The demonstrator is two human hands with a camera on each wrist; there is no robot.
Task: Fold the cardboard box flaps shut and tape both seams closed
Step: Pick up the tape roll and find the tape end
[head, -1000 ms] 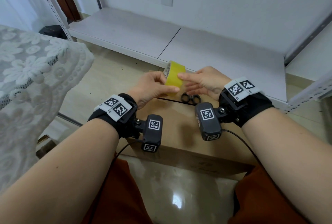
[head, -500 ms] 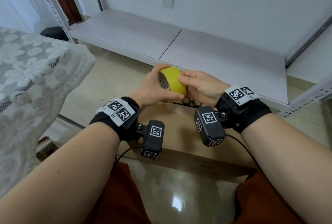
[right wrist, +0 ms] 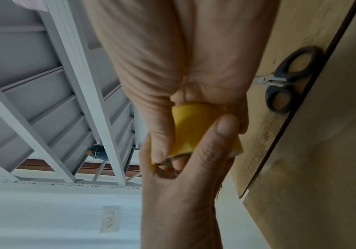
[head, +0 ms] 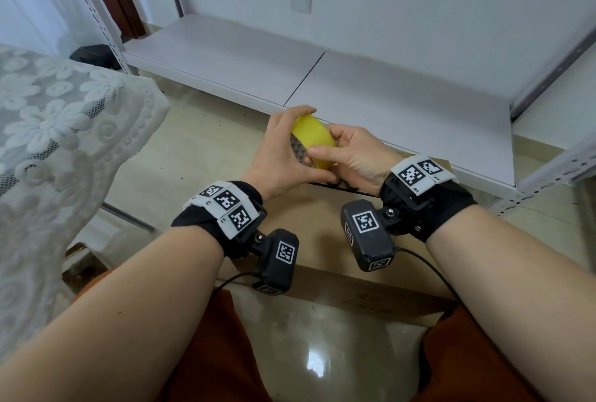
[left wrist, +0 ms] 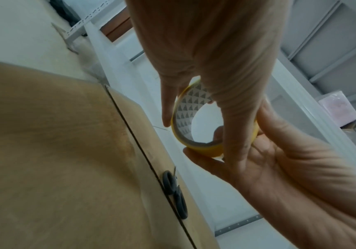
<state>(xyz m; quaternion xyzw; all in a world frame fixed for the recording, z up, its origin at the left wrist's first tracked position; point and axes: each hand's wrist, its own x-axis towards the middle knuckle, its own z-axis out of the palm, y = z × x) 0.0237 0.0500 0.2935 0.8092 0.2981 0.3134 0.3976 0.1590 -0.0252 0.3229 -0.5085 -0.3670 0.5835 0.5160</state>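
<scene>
- Change: the yellow tape roll (head: 312, 140) is higher and turned compared with a second ago. It showed its flat yellow band edge-on then; now its patterned inner core faces the head camera, and both hands have closed more fully round it.
- Left hand (head: 280, 156): fingers arch over the top of the roll and the thumb lies at its lower edge, so the hand is clamped on the roll.
- Right hand (head: 353, 156): thumb and fingers are curled against the roll's outer band from the other side, pinching it. In the right wrist view a fingertip presses at the band's edge.
- Meaning (judgement): the person is probably turning the roll to find the loose end of the tape. No strip is drawn out yet, so taping has not begun.
- Cardboard box (head: 322, 227): directly below the roll, flaps folded flat. One dark open seam (left wrist: 142, 151) runs across its top with no tape on it.
- Scissors (left wrist: 174, 193): lie on the box top beside that seam, beneath the roll, untouched.
- Tape roll, appearance: glossy yellow outside, and a white core printed with grey triangles (left wrist: 188, 107). It is held clear of the box, touching only the two hands.
</scene>
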